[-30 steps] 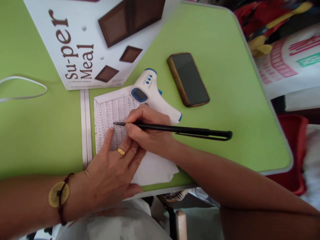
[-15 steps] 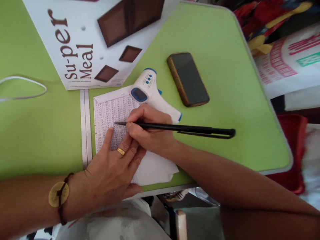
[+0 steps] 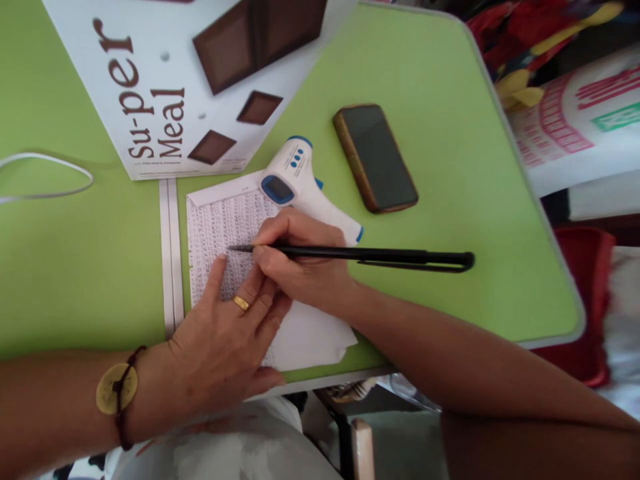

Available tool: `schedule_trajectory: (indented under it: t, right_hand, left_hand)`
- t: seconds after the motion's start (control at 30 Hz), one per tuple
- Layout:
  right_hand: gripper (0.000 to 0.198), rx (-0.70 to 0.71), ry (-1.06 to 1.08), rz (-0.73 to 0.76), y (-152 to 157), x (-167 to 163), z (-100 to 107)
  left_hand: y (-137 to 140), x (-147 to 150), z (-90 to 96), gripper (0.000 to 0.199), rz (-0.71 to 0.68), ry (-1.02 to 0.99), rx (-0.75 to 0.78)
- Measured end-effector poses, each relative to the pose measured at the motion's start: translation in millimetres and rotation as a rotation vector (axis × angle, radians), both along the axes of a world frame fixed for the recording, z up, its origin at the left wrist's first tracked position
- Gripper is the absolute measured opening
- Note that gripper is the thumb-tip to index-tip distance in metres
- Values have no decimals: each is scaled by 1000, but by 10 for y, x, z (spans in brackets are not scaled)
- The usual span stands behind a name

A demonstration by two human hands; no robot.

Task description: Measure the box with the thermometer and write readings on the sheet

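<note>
A white sheet of paper point(image 3: 315, 340), its left part covered in rows of small handwriting, lies at the near edge of the green table. My right hand point(image 3: 305, 260) is closed around a black pen point(image 3: 380, 255); the tip points left and rests at the written rows. Flat on the paper, my left hand point(image 3: 225, 340) has its fingers stretched out, the fingertips close to my right hand. A white and blue infrared thermometer point(image 3: 295, 173) lies over the paper's far edge, just beyond my right hand, which hides part of its handle.
A white box point(image 3: 150, 87) reading "Su-per Meal" stands at the far left. Right of the thermometer lies a smartphone point(image 3: 377, 160) in a brown case. A white cable point(image 3: 55, 157) curves at the left. Past the right table edge are a printed white bag point(image 3: 580, 120) and a red container point(image 3: 590, 300).
The back end of the pen has tilted slightly, away from me. Both hands and the paper have stayed almost where they were.
</note>
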State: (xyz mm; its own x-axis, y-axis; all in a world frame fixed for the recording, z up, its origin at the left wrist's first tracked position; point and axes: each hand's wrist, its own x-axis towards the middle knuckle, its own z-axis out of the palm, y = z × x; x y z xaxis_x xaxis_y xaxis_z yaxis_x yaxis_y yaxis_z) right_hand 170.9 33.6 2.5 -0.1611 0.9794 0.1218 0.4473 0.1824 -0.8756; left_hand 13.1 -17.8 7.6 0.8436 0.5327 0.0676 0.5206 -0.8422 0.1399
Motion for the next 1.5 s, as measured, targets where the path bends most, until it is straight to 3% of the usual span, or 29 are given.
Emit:
schedule_trajectory:
  t: [0.6,0.8,1.5]
  right_hand:
    - [10,4,-20,-15,-9,12,2]
    - [12,67,-42,-66,18,10,10]
    - [14,41,-13,-55,-4,2,37]
  left_hand:
    - [-8,4,2,82,-6,28,-15]
    - [9,-7,6,82,-12,21,-12]
    - [-6,-9,5,83,1,17,-13]
